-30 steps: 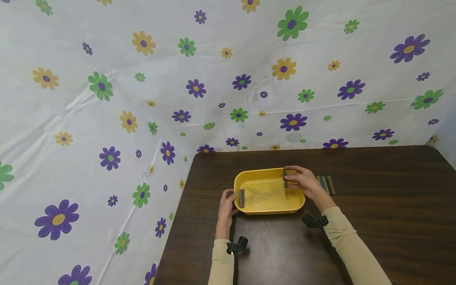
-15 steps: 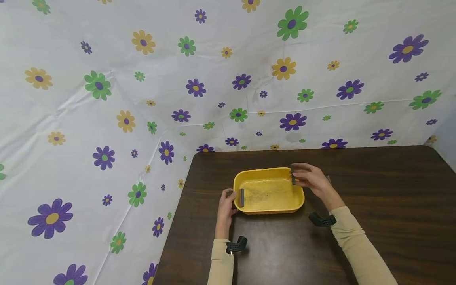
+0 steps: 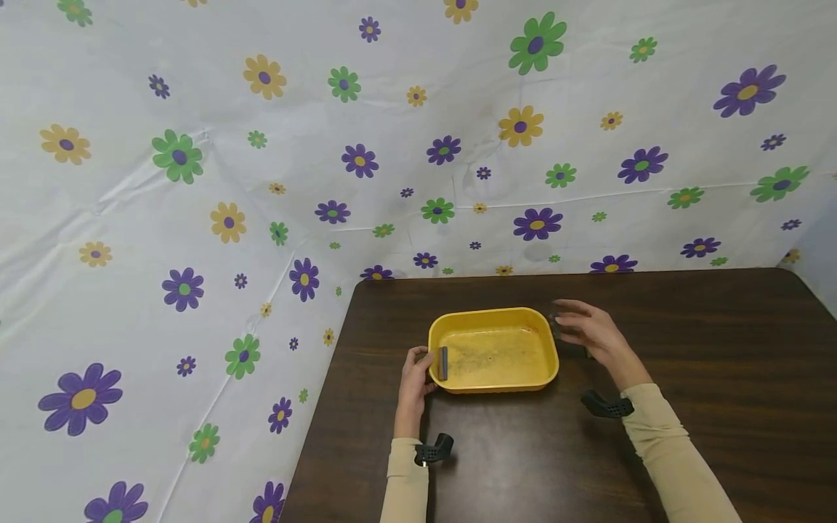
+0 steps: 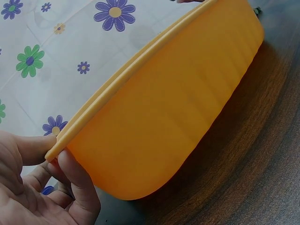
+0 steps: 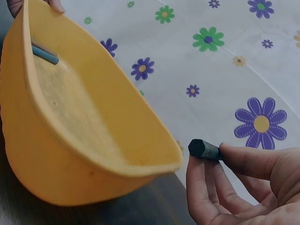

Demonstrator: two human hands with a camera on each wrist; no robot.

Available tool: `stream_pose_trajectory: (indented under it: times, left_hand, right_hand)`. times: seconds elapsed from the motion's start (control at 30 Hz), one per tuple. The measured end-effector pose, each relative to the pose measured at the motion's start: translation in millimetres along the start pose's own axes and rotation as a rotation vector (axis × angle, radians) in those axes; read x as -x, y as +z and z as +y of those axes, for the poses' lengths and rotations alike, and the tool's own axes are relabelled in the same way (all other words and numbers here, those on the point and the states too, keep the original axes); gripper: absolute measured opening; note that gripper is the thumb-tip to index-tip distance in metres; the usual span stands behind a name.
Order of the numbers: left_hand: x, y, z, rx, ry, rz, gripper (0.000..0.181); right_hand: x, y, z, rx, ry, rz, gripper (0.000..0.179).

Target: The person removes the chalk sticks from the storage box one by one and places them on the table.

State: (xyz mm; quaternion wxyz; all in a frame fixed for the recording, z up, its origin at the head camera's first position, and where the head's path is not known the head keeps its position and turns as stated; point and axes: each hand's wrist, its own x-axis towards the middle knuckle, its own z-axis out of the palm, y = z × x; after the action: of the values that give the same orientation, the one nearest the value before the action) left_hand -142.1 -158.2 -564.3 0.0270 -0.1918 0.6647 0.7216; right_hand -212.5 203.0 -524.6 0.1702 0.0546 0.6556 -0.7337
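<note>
My left hand [image 3: 413,376] pinches the left rim of a yellow plastic tub [image 3: 490,387], thumb on one side and fingers on the other in the left wrist view. Inside the tub at its left end lie a blue-grey stick [image 5: 46,54] and a brownish one side by side. Just beyond the tub's right rim, my right hand [image 3: 593,333] holds a dark stick [image 5: 204,149] with a six-sided end between thumb and fingertips. That stick is raised, apart from the tub. Its kind is unclear; it resembles a thick crayon.
The tub stands on a dark wood-grain table [image 3: 706,378] near its back edge. A white flowered sheet [image 3: 392,73] hangs behind and to the left. A dark green bit [image 4: 257,10] shows past the tub's far end. Each wrist carries a black camera mount [image 3: 607,405].
My right hand has moved right with the dark stick, from over the tub to outside its rim. It now covers most of the sticks lying on the table. The left hand stays put.
</note>
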Motion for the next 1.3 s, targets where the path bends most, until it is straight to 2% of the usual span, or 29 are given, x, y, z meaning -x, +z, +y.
stream_pose_trajectory:
  times: [0.1, 0.27, 0.4, 0.47, 0.6, 0.7, 0.83, 1.03, 1.17, 1.3]
  left_hand:
    - [0.0, -0.3, -0.2, 0.0, -0.002, -0.005, 0.031]
    - [-1.1, -0.9, -0.7, 0.002, 0.0, -0.013, 0.033]
    - [-0.4, -1.3, 0.9, 0.0, -0.006, -0.023, 0.034]
    - [2.0, -1.4, 4.2, -0.003, -0.014, -0.03, 0.033]
    - [14.7, 0.6, 19.8, -0.01, -0.018, -0.046, 0.032]
    - [23.3, 2.4, 27.3, -0.005, 0.011, -0.045, 0.031]
    - [26.6, 3.5, 28.5, 0.0, 0.036, -0.036, 0.03]
    - [28.5, 3.5, 33.1, 0.001, 0.004, -0.04, 0.031]
    - [25.3, 3.4, 29.4, -0.004, -0.007, -0.035, 0.03]
    - [12.2, 2.2, 13.8, -0.01, -0.012, -0.014, 0.03]
  right_hand:
    - [3.0, -7.4, 1.8, 0.001, -0.004, 0.01, 0.058]
    - [7.1, -20.5, 5.2, -0.06, -0.012, 0.013, 0.044]
    - [10.1, -28.6, 7.2, -0.074, -0.009, 0.028, 0.044]
    - [11.5, -32.8, 8.3, -0.077, -0.006, 0.038, 0.046]
    - [13.9, -41.6, 11.1, -0.09, -0.003, 0.058, 0.044]
    - [15.3, -48.8, 14.3, -0.107, -0.006, 0.063, 0.038]
    - [17.2, -58.3, 18.7, -0.156, -0.016, 0.056, 0.033]
    - [20.8, -68.7, 23.9, -0.188, -0.025, 0.061, 0.031]
    - [23.2, -73.5, 26.8, -0.194, -0.018, 0.09, 0.032]
    - [24.3, -78.1, 30.2, -0.191, -0.013, 0.126, 0.033]
